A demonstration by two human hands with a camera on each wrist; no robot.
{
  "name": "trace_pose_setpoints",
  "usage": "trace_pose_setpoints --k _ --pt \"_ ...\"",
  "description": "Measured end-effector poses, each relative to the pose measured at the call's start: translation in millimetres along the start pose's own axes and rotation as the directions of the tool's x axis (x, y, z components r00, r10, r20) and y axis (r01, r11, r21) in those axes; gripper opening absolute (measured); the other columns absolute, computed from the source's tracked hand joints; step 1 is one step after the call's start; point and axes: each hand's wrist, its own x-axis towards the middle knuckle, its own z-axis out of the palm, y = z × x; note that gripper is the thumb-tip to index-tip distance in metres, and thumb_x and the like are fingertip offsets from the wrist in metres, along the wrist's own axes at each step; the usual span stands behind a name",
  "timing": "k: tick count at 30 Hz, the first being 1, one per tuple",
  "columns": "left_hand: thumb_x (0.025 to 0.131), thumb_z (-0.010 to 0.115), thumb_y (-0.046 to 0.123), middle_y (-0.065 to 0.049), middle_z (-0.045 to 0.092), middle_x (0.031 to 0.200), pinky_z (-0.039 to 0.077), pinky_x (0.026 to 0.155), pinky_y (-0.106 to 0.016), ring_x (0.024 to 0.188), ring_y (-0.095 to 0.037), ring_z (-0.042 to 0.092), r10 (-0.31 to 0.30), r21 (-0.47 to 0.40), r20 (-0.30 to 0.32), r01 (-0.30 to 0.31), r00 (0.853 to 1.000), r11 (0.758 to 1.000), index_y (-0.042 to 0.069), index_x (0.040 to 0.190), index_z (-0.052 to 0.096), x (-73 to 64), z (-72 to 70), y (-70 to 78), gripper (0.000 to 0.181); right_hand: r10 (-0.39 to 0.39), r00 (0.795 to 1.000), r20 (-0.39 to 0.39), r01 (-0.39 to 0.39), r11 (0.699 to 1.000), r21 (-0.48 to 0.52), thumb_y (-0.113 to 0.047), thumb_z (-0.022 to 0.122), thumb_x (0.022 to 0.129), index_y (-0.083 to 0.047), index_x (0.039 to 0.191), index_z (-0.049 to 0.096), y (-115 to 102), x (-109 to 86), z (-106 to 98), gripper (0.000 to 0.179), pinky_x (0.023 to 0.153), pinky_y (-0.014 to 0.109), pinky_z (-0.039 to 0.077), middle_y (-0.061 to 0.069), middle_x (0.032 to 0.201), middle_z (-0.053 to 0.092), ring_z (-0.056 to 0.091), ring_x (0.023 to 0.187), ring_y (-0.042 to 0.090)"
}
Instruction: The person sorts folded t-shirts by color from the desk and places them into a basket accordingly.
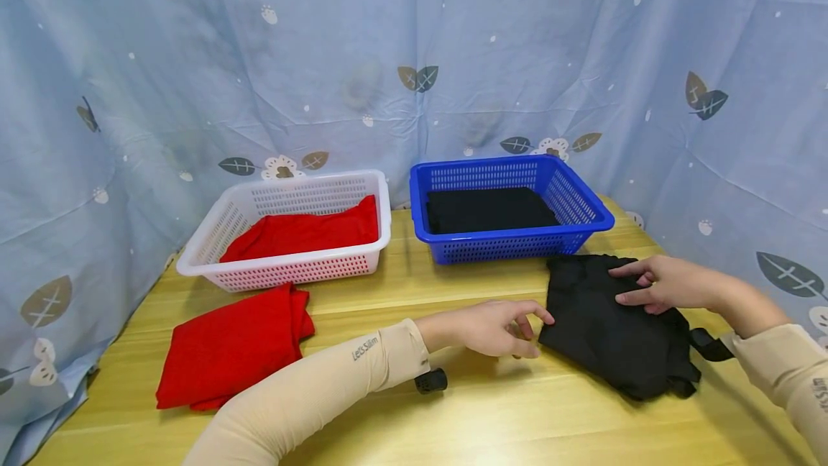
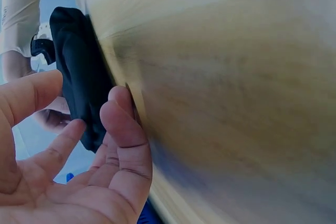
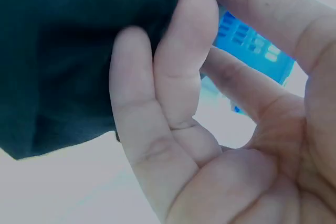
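A folded black cloth (image 1: 611, 329) lies on the wooden table at the right, just in front of the blue basket. My left hand (image 1: 494, 328) is at its left edge, index fingertip right by the fabric and the other fingers loosely bent. In the left wrist view, the cloth (image 2: 79, 72) shows as a thick stack beyond the fingertips (image 2: 122, 121). Over the cloth's upper right part is my right hand (image 1: 673, 285), fingers spread and relaxed. The right wrist view has those fingers (image 3: 134, 77) against the dark fabric (image 3: 73, 61), none of it gripped.
A blue basket (image 1: 517, 238) holds black fabric (image 1: 488, 209). Left of it, a white basket (image 1: 291, 261) contains red fabric (image 1: 310, 232). A folded red cloth (image 1: 233, 347) rests on the table (image 1: 466, 423) beside my left forearm. A patterned blue curtain (image 1: 336, 56) surrounds the table's back and sides.
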Motion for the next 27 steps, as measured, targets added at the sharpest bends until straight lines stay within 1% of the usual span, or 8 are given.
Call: trace_pose_setpoints --k 3,9,15,18,20,22,24,27 --pt "0.102 0.074 0.027 0.004 0.065 0.113 0.053 0.084 -0.018 0.098 -0.002 0.067 -0.002 0.024 -0.010 0.002 1.000 1.000 0.026 0.150 0.056 1.1 -0.2 -0.9 0.051 0.019 1.000 0.012 -0.020 0.999 0.031 -0.033 0.072 0.104 0.010 0.159 0.039 -9 0.3 5 0.077 0.071 0.026 0.058 -0.002 0.072 0.046 0.061 0.068 0.013" --pt "0.102 0.073 0.029 0.003 0.064 0.115 0.048 0.096 -0.020 0.102 -0.005 0.060 -0.025 0.082 -0.050 0.029 0.998 0.996 0.027 0.147 0.062 -1.8 -4.6 -5.7 0.046 -0.010 1.000 0.017 0.009 0.998 0.066 -0.031 0.072 0.104 0.012 0.156 0.044 -19 -0.1 12 0.073 0.067 0.027 0.057 -0.001 0.070 0.054 0.060 0.064 0.012" --pt "0.102 0.074 0.027 0.002 0.065 0.106 0.045 0.094 -0.021 0.102 -0.008 0.057 -0.058 0.086 -0.115 0.068 0.992 0.994 0.024 0.139 0.069 -9.4 -15.6 -16.9 0.037 -0.034 0.997 0.075 0.024 0.991 0.129 -0.031 0.069 0.106 0.011 0.157 0.043 -26 -2.2 13 0.071 0.067 0.029 0.058 0.001 0.069 0.059 0.063 0.064 0.013" --pt "0.102 0.074 0.026 -0.002 0.070 0.117 0.048 0.099 -0.025 0.113 -0.011 0.062 -0.083 0.081 -0.149 0.096 0.985 0.992 0.025 0.134 0.072 -15.3 -22.5 -25.6 0.032 -0.057 0.992 0.112 0.038 0.985 0.168 -0.031 0.067 0.107 0.011 0.158 0.042 -31 -2.4 16 0.071 0.068 0.030 0.059 0.002 0.069 0.059 0.064 0.064 0.014" --pt "0.102 0.074 0.026 -0.005 0.071 0.130 0.050 0.106 -0.030 0.123 -0.015 0.065 -0.100 0.081 -0.168 0.115 0.981 0.990 0.025 0.132 0.073 -20.9 -27.5 -31.3 0.030 -0.081 0.988 0.129 0.054 0.979 0.197 -0.030 0.067 0.108 0.011 0.158 0.042 -34 -2.2 19 0.069 0.066 0.029 0.057 0.002 0.069 0.057 0.063 0.062 0.013" --pt "0.102 0.074 0.026 -0.007 0.071 0.138 0.050 0.111 -0.035 0.130 -0.020 0.065 -0.113 0.087 -0.183 0.131 0.977 0.988 0.026 0.130 0.074 -26.8 -33.0 -36.9 0.028 -0.105 0.984 0.143 0.072 0.973 0.221 -0.028 0.066 0.108 0.011 0.158 0.042 -38 -1.8 22 0.068 0.064 0.028 0.054 0.001 0.068 0.054 0.060 0.061 0.013" --pt "0.102 0.073 0.026 -0.008 0.071 0.140 0.050 0.113 -0.041 0.133 -0.024 0.065 -0.124 0.085 -0.195 0.143 0.973 0.986 0.026 0.129 0.075 -33.3 -39.7 -41.3 0.027 -0.128 0.981 0.145 0.093 0.969 0.227 -0.029 0.066 0.108 0.010 0.158 0.043 -41 -1.1 26 0.067 0.063 0.027 0.052 0.001 0.068 0.055 0.060 0.061 0.013" --pt "0.102 0.073 0.027 -0.007 0.072 0.137 0.051 0.112 -0.044 0.132 -0.025 0.064 -0.139 0.089 -0.215 0.161 0.967 0.983 0.026 0.126 0.077 -42.6 -50.0 -48.0 0.025 -0.151 0.977 0.150 0.113 0.965 0.236 -0.029 0.065 0.108 0.008 0.158 0.045 -47 0.5 33 0.065 0.066 0.027 0.054 0.002 0.072 0.058 0.063 0.063 0.014"
